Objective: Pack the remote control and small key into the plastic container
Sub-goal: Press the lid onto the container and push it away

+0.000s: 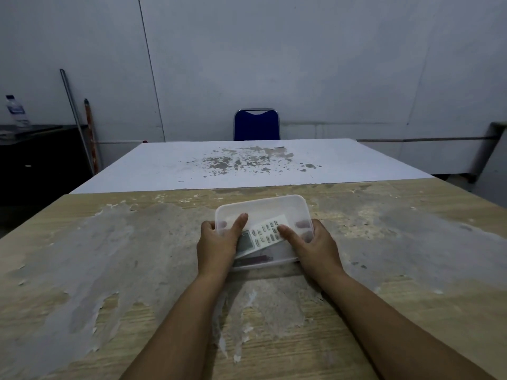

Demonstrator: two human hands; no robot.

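While both grips (263, 237) clasping container (274, 209), remote (263, 234) between.

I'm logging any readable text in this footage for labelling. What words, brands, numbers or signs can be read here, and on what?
None can be read.
remote control: its buttons carry markings and it has a small grey display, all too small and blurred to read.
water bottle: it has a blue and white label, too blurred to read.
plastic container: no print shows on it.
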